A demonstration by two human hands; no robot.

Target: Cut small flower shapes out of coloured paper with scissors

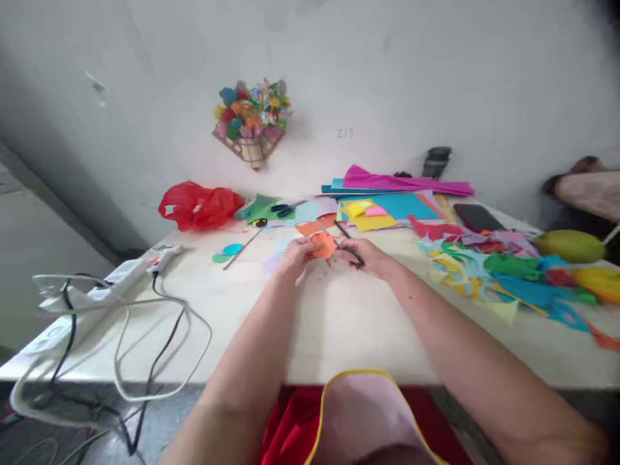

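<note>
Near the middle of the table, my left hand [296, 254] pinches a small orange paper piece [323, 246] by its left side. My right hand [367, 256] is closed round dark-handled scissors [357, 256], whose blades point up and left beside the orange paper's right edge. The two hands are a short distance apart with the paper between them. More orange paper [308, 228] lies just behind. Small dark scraps are scattered on the table below the paper. Fine detail of the fingertips is blurred.
Blue and green paper circles [233, 248] lie left, near a red plastic bag [199, 205]. Coloured sheets [387, 206] and a phone [478, 217] are at the back. Paper scraps [513, 266] spread over the right. Cables [169, 297] and a power strip [113, 284] occupy the left edge.
</note>
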